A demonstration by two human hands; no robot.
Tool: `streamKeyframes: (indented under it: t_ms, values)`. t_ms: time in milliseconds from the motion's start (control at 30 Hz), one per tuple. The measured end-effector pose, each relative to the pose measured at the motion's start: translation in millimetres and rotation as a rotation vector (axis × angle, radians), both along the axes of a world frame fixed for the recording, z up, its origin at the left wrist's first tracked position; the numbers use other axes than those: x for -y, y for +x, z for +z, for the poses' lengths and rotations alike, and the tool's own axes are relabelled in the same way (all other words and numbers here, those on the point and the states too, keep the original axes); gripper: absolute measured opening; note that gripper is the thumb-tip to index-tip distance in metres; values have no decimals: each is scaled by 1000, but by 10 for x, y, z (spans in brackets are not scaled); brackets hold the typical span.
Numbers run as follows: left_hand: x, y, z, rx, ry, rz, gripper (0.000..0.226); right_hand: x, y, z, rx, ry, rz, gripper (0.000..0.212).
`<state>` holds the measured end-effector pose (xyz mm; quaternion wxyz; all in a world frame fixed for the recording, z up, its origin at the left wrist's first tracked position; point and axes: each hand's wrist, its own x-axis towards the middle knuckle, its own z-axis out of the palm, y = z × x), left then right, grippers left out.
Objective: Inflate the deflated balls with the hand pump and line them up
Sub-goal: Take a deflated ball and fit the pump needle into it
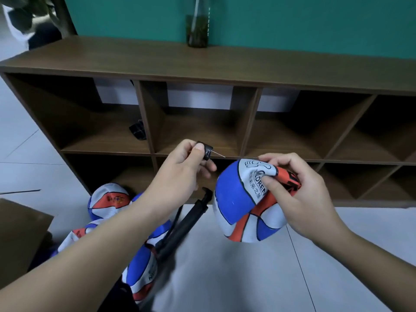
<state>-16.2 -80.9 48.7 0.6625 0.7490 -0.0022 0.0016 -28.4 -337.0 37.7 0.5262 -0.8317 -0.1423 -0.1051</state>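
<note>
Nearest, on the floor at lower left, more deflated balls [108,199] are heaped, with the black hand pump [180,226] slanted above them. Further out, the limp ball [245,206] is held up by the right hand [299,192], its soft, light skin pinched into a fold; such rubber is best gripped beside the valve, which cannot be made out. Just left of it, the needle nozzle [207,150] is pinched in the left hand [182,170], tip aimed at the ball, not touching. Beyond, the shelf [202,64] is seen.
</note>
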Motion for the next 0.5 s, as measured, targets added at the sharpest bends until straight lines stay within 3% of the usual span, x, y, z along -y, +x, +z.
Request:
streamKeyframes:
  t_ms: [233,333,500]
  values:
    - [224,56,-371,-94,-121,288,35,-304,57,-66,21,50,15,49]
    - [261,53,-414,-88,-263,421,34,-418,9,-94,23,101,31,57]
    - [203,96,-372,96,-131,444,33,-426,18,-56,-73,91,142,76]
